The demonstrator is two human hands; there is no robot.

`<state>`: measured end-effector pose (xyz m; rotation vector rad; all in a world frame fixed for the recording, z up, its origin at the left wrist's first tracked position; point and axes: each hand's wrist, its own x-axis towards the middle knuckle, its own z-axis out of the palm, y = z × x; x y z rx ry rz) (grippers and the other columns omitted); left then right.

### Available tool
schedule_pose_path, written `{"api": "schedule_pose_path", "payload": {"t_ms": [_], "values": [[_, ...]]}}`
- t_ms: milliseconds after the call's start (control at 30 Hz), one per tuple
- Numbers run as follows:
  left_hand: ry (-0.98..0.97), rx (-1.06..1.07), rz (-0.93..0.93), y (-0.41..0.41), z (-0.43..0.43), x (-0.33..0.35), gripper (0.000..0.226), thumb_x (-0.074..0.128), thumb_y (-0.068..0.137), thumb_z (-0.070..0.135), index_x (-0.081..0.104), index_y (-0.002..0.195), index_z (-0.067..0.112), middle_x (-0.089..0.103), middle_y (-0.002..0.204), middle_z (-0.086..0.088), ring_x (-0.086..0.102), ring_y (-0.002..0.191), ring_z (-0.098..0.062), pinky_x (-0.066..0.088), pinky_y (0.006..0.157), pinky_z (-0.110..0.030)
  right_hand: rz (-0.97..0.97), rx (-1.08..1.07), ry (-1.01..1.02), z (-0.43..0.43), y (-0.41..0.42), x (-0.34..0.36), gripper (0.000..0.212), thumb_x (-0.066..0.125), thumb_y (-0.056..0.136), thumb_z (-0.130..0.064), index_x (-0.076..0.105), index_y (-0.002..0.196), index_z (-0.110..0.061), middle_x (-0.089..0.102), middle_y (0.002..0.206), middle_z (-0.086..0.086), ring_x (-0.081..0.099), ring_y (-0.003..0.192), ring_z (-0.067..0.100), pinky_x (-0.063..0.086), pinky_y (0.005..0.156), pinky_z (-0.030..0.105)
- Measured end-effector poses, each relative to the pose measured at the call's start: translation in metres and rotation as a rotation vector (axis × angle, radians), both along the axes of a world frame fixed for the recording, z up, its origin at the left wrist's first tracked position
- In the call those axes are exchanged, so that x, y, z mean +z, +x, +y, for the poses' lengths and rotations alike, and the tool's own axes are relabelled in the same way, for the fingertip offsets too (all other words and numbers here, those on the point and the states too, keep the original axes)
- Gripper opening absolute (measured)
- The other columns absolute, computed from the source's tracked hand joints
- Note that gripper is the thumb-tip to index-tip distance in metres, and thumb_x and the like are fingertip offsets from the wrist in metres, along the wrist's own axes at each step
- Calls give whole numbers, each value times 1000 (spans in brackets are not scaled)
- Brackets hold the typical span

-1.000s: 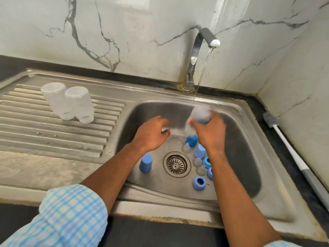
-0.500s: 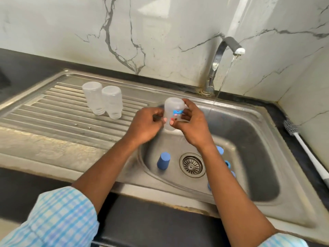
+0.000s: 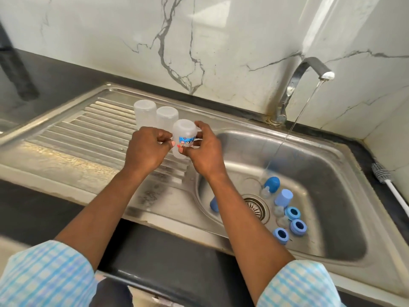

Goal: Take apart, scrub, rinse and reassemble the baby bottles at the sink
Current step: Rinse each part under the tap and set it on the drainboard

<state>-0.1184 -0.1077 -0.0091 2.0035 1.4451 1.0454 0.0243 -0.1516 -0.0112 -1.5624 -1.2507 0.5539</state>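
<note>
**Inverted bottle held over the drainboard**

Both hands closed on one clear baby bottle (image 3: 184, 138), held base-up above the ribbed drainboard (image 3: 66, 138), at the edge nearest the sink basin (image 3: 332, 165). Left hand (image 3: 147, 149) curled against the bottle's left side, fingertips pinched in at mid-height. Right hand (image 3: 204, 151) wrapped around the right side and back, fingers (image 3: 202, 127) arched over the upper part near the base. Blue and red printed label visible between the two hands. Cannot tell whether the bottle's mouth touches the drainboard; lower end hidden behind the hands.

Just behind and to the left, two more clear bottles (image 3: 145, 114) (image 3: 167, 117) standing upside down on the drainboard, side by side and touching or nearly so, close to the held one.

Tap (image 3: 296, 85) running, thin stream falling into the basin and landing near a dark blue cap (image 3: 271, 183). Around the drain (image 3: 255, 207): a light blue cap (image 3: 283, 197) upright to the right, another light blue cap (image 3: 214, 204) to the left, partly hidden by the right forearm. Three blue screw rings (image 3: 292, 212) (image 3: 298, 227) (image 3: 281, 235) lying openings up, clustered right of the drain. Clear teats (image 3: 278, 211) between caps and rings, hard to count.

Bottle brush (image 3: 380, 173) with white handle lying on the dark surface (image 3: 363, 151) right of the basin, bristles toward the marble wall. Blue checked sleeves (image 3: 44, 275) at the bottom edge.
</note>
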Motion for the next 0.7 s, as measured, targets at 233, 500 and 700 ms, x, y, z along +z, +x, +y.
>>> {"api": "schedule_pose_path", "payload": {"t_ms": [233,500,700], "values": [[-55,55,32,-6,1,-3,26,74,86,19,75,111,12,76,99,-9,70,97,-24,52,88,-34,-60,15,-4,3,-10,-5,77,86,71,-14,48,138,-16,65,122,5,63,105,20,54,89,42],[-88,113,50,-5,-1,-1,31,77,83,20,74,112,10,74,108,-10,68,102,-26,47,84,-28,-83,31,-49,2,-8,-9,91,89,68,-15,40,145,-19,64,126,7,63,110,21,54,93,44],[-106,116,60,-9,-3,-1,33,80,81,18,74,112,9,74,109,-9,68,101,-25,47,83,-27,-85,34,-65,2,-5,-8,97,88,68,-15,35,149,-20,61,130,11,59,116,25,50,98,46]]}}
